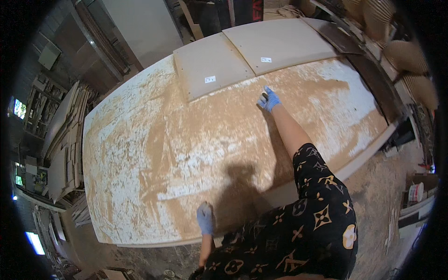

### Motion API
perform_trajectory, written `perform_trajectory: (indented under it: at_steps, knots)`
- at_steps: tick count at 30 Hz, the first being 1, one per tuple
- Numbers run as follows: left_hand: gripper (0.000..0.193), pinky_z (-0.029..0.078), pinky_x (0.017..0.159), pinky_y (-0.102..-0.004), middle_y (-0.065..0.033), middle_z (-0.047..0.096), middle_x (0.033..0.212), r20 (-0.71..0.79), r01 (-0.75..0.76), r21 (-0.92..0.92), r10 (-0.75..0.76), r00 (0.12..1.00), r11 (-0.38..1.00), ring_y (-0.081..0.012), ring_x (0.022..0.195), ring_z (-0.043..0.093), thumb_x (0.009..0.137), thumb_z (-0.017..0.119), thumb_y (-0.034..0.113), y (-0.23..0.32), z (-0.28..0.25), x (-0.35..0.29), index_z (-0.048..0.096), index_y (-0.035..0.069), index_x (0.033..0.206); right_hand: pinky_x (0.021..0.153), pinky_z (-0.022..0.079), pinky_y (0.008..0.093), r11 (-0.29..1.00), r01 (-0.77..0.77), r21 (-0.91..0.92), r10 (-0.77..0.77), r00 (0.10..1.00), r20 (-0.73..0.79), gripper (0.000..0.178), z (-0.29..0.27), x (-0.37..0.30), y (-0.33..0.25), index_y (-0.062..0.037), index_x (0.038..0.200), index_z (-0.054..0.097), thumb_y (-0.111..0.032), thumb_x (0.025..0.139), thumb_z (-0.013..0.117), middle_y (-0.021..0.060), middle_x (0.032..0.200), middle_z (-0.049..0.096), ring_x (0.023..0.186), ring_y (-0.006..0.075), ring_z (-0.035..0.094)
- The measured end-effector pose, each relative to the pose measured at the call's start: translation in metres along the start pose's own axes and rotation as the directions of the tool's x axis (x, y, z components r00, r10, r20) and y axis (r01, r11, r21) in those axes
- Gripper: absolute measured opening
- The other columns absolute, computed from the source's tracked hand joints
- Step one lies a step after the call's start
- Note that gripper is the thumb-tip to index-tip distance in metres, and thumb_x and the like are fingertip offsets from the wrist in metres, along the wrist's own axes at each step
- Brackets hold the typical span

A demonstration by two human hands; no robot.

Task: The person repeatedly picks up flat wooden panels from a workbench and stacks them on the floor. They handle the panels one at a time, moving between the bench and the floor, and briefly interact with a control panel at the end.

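A large white board (116, 196), strewn with tan sawdust, lies in front of me. My right hand (269, 99), in a blue glove, reaches over its far part, close to the front edge of two flat panels. Its fingers are curled; a small dark spot shows among them, too small to name. Low over the near edge of the board is my left hand (204, 219), also gloved, its fingers folded in with nothing seen in them. Side by side on the far edge lie a left panel (210, 63) and a right panel (280, 42), each with a small white label.
Stacked boards (65, 140) and offcuts stand to the left. A dark strip (368, 84) runs along the board's right end, with rounded wooden pieces (403, 56) beyond it. A white bucket (415, 192) sits at the right. A large pale sheet (144, 28) leans behind.
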State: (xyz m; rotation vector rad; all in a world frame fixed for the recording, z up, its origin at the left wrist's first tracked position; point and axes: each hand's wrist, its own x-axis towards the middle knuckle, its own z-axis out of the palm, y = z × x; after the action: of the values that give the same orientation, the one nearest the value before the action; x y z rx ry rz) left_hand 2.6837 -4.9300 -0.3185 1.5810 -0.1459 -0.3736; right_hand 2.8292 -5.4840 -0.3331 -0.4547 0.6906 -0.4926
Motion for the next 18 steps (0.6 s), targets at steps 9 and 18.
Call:
perform_trajectory:
  at_steps: [9,18]
  knots:
    - [0.023,0.045,0.071,-0.0241,-0.0075,0.058,0.101,-0.258,0.219,0.018,-0.207,0.944,0.976,-0.012,0.081,0.053,0.084,0.063,0.013,-0.017,0.006,0.01,0.056,0.001,0.102,0.049,0.047,0.0331,0.97,0.184,-0.157,-0.222,0.935,-0.277,0.018,0.058,0.2,-0.02,-0.008,0.092,0.056,-0.021,0.083,0.064,0.0061,0.072,0.052,0.056,0.0173,0.049]
    - [0.028,0.046,0.076,-0.0276,-0.0101,0.058,0.105,-0.266,0.331,-0.002,-0.319,0.91,0.944,-0.0151,0.087,0.055,0.081,0.062,0.01,-0.012,-0.023,0.023,0.055,0.002,0.107,0.051,0.055,0.035,0.96,0.224,-0.169,-0.26,0.938,-0.231,0.015,0.053,0.146,0.01,-0.0017,0.096,0.054,-0.008,0.083,0.059,0.0114,0.085,0.057,0.059,0.0212,0.054]
